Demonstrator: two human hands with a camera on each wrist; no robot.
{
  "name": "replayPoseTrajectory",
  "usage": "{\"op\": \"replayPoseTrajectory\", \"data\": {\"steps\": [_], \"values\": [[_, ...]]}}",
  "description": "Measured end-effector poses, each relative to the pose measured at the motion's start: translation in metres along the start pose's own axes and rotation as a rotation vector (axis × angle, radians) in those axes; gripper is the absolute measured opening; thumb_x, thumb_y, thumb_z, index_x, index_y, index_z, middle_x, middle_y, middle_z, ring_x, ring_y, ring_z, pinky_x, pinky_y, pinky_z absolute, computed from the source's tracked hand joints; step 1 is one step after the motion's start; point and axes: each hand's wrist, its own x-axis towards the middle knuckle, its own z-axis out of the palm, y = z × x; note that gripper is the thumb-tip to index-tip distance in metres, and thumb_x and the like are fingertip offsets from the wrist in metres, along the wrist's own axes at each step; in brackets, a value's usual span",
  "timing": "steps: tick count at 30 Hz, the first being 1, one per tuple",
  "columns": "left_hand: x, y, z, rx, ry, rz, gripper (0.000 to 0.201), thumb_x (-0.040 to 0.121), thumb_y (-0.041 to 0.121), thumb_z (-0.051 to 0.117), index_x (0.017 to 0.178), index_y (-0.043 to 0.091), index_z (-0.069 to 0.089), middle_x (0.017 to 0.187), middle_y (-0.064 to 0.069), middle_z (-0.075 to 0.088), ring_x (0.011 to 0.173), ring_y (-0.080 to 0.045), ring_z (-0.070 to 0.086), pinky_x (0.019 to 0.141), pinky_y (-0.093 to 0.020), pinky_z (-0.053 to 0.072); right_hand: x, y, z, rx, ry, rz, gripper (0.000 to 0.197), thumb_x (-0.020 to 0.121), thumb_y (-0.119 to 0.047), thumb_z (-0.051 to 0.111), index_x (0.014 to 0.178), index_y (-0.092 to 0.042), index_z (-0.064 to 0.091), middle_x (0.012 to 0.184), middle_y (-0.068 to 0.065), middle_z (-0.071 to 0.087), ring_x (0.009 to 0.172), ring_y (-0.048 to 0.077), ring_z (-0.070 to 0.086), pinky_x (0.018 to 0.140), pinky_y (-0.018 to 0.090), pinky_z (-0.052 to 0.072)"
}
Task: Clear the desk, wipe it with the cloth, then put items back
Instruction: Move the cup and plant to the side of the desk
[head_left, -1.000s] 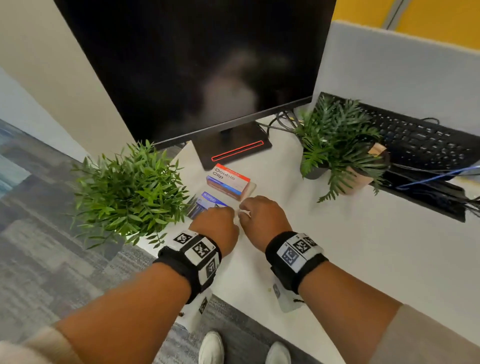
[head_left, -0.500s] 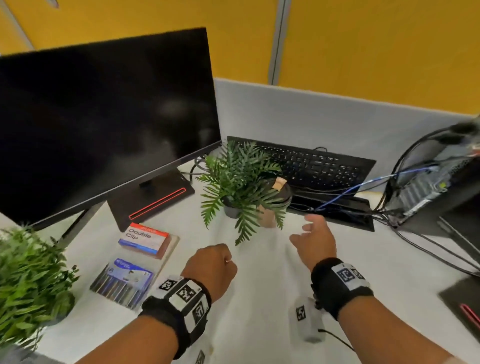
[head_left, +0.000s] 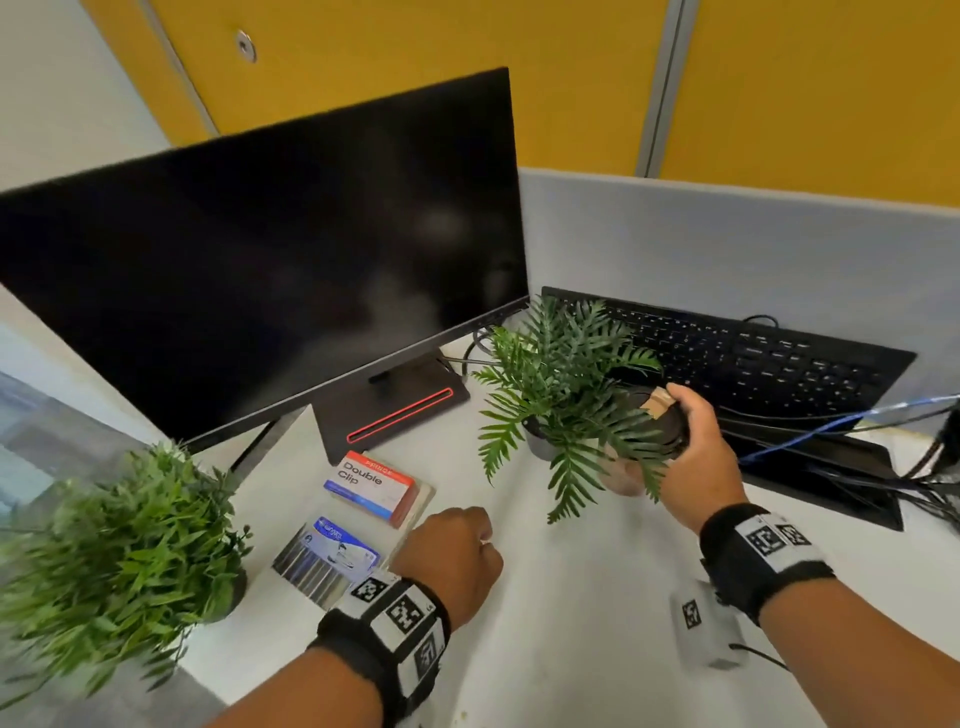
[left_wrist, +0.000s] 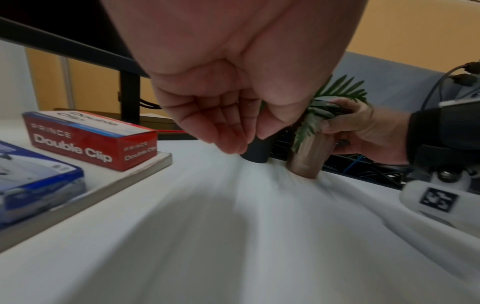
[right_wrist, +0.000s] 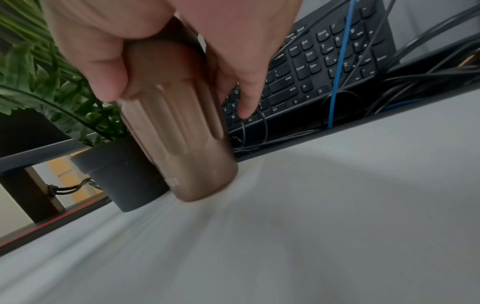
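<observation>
A brown ribbed cup (head_left: 623, 475) (right_wrist: 182, 133) with a dark lid stands on the white desk (head_left: 571, 649), right beside the potted fern (head_left: 561, 384). My right hand (head_left: 685, 441) (right_wrist: 176, 98) grips the cup near its top, thumb on one side and fingers on the other. The cup's base looks at or just above the desk (left_wrist: 307, 158). My left hand (head_left: 452, 556) (left_wrist: 233, 127) hovers over the desk with its fingers curled, holding nothing, just right of the red Double Clip box (head_left: 371, 483) and a blue pack (head_left: 337, 553). No cloth is in view.
A black monitor (head_left: 260, 280) fills the back left on its stand. A black keyboard (head_left: 753, 358) leans on the grey partition, with tangled cables (head_left: 831, 415) in front. A second leafy plant (head_left: 114, 561) sits at the desk's left edge. The boxes lie on a thin pad (left_wrist: 145, 170).
The view has swung right and up. My right hand left the boxes, reached right and took hold of the brown cup. My left hand drew back from the blue pack.
</observation>
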Motion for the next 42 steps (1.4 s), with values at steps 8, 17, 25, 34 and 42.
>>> {"op": "replayPoseTrajectory", "data": {"steps": [8,17,25,34,42], "values": [[-0.001,-0.012,-0.006,-0.019,0.015,-0.010,0.032,0.092,0.033,0.045,0.121,0.023,0.055,0.116,0.001,0.061,0.100,-0.017,0.059,0.084,-0.025,0.047,-0.027,0.008,0.000,-0.123,0.009,-0.103,0.089,0.059,-0.021,0.088,0.136,-0.025,0.044,0.124,-0.003,0.046,0.113,0.006,0.045,0.099,0.023,0.036],[0.001,-0.021,-0.007,-0.060,0.003,0.013,0.034,0.094,0.031,0.047,0.127,0.025,0.052,0.126,0.001,0.053,0.111,-0.017,0.055,0.095,-0.028,0.048,-0.092,-0.001,0.002,-0.082,0.032,-0.121,0.067,0.042,-0.048,0.081,0.100,-0.037,0.051,0.111,-0.010,0.053,0.104,0.004,0.053,0.086,0.015,0.045],[0.009,-0.061,-0.023,0.193,0.049,-0.056,0.048,0.088,0.030,0.050,0.135,0.025,0.043,0.154,-0.004,0.018,0.137,-0.028,0.027,0.102,-0.041,0.039,-0.142,-0.022,0.086,-0.079,-0.176,-0.347,0.073,0.052,-0.023,0.085,0.113,-0.040,0.050,0.132,-0.020,0.045,0.127,-0.001,0.043,0.103,0.012,0.035],[0.031,-0.086,-0.022,0.320,-0.265,-0.097,0.071,0.088,0.025,0.053,0.149,0.024,0.016,0.158,-0.008,0.008,0.142,-0.035,0.019,0.109,-0.050,0.036,-0.056,-0.081,0.177,-0.203,-0.076,-0.266,0.050,0.063,-0.021,0.081,0.107,-0.013,0.058,0.122,0.009,0.052,0.114,0.022,0.049,0.093,0.006,0.026],[0.038,-0.088,-0.031,0.308,-0.314,-0.105,0.067,0.088,0.025,0.053,0.147,0.025,0.023,0.154,-0.004,0.021,0.138,-0.030,0.029,0.105,-0.048,0.041,-0.023,-0.114,0.210,-0.230,-0.207,-0.217,0.051,0.068,-0.022,0.080,0.113,-0.022,0.057,0.133,0.003,0.040,0.114,0.022,0.054,0.095,0.016,0.037]]}}
